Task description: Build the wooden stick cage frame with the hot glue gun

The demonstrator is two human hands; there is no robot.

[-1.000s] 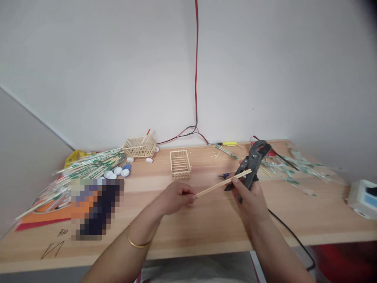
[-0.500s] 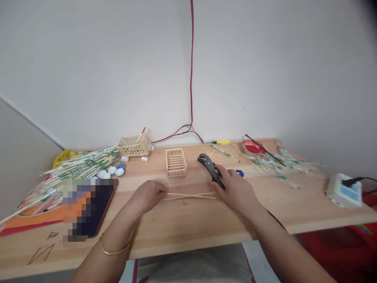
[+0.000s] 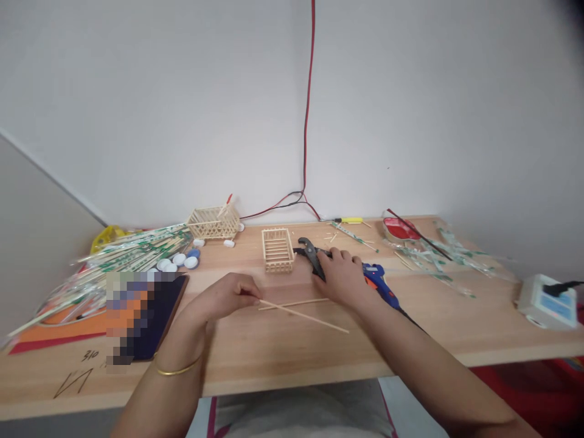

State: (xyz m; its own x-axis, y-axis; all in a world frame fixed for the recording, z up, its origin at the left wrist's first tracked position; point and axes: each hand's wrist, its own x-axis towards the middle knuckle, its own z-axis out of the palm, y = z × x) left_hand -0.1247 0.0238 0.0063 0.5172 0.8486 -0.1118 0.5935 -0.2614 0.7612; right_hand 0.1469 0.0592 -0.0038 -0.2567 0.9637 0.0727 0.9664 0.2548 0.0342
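My left hand (image 3: 228, 295) is closed in a pinch on the near end of a thin wooden stick (image 3: 305, 314) that lies slanted on the wooden table (image 3: 292, 353). A second stick (image 3: 292, 303) lies just behind it. My right hand (image 3: 342, 277) rests on the table with its fingers wrapped over the handles of black pliers (image 3: 309, 252), whose jaws point left toward a small stick-built crate (image 3: 278, 250). A blue glue gun (image 3: 381, 285) lies just right of that hand.
A second stick crate (image 3: 213, 222) stands at the back left near white bottle caps (image 3: 179, 261) and a heap of wrapped sticks (image 3: 123, 258). A dark tablet (image 3: 150, 313) lies at left, a red dish (image 3: 399, 229) and wrappers at back right, a white box (image 3: 547, 294) at far right.
My right hand has brought the pliers down from mid-air and set them on the table by the crate. The stick held in both hands now lies on the table, held only by my left hand.
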